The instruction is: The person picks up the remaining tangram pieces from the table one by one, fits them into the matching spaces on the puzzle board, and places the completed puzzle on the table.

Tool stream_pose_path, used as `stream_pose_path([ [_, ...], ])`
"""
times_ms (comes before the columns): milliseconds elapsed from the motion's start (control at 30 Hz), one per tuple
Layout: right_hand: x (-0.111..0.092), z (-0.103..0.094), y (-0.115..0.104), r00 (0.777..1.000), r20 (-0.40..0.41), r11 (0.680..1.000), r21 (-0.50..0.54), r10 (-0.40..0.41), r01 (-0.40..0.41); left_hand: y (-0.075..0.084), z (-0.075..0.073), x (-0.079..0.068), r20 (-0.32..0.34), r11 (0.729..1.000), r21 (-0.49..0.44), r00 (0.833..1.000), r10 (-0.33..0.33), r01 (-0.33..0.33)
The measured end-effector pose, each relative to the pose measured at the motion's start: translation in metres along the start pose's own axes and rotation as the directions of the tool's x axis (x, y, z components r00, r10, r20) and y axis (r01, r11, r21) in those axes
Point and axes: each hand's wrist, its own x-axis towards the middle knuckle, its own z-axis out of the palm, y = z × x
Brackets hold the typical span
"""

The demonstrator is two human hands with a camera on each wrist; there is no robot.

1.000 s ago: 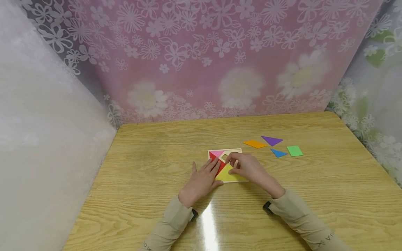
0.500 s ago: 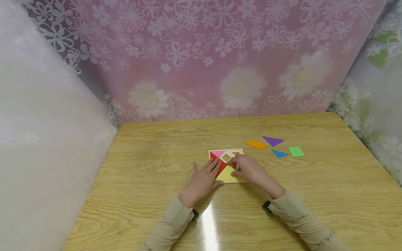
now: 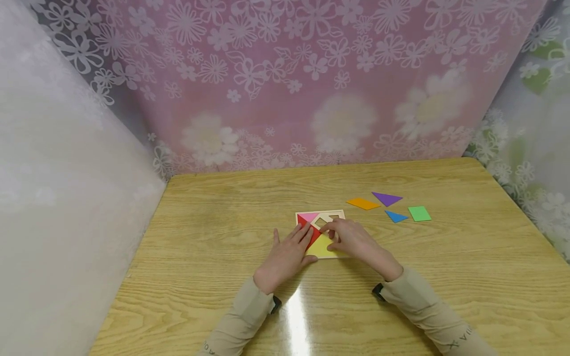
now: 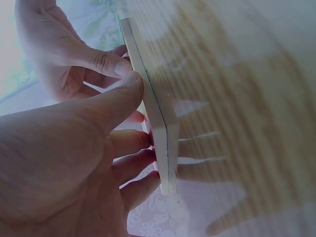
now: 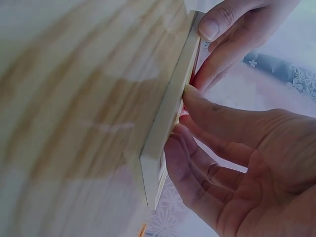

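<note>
A square wooden tangram board (image 3: 318, 213) lies on the table with a pink triangle (image 3: 308, 217), a red triangle (image 3: 316, 236) and a yellow triangle (image 3: 320, 246) set in it. My left hand (image 3: 285, 259) rests on the board, its fingers extended over the red piece and its thumb at the near edge. With bent fingers and thumb, my right hand (image 3: 356, 242) grips the yellow triangle, whose right part it hides. In the right wrist view, that hand's thumb and fingertips sit along the top of the board's pale side (image 5: 170, 106). Bare cutouts show near the far right corner.
Loose pieces lie beyond the board to the right: an orange parallelogram (image 3: 363, 203), a purple triangle (image 3: 387, 199), a blue triangle (image 3: 396, 216) and a green square (image 3: 419, 213). Flowered curtains (image 3: 276, 99) hang around the wooden table (image 3: 213, 222).
The right fingertips have shifted slightly at the yellow triangle's upper edge, uncovering more of the cutouts. The left hand stays in place on the board, and the loose pieces have not moved.
</note>
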Motion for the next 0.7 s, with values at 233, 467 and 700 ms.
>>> stream_pose_path([
  [233,0.0006,-0.0007,-0.0008,1.000,-0.009,1.000,0.007,0.015,-0.015,-0.0001,0.0006,0.0000,0.004,1.000,-0.011,1.000,-0.002,0.002],
  [467,0.0004,-0.0014,-0.0001,1.000,-0.001,1.000,0.008,0.024,-0.024,-0.0006,0.0012,0.0000,-0.016,1.000,-0.024,1.000,0.012,-0.012],
  [700,0.0000,-0.0050,0.0031,1.000,-0.013,0.998,0.064,0.018,-0.017,0.0003,-0.0005,-0.0008,-0.004,1.000,-0.005,1.000,0.005,-0.005],
])
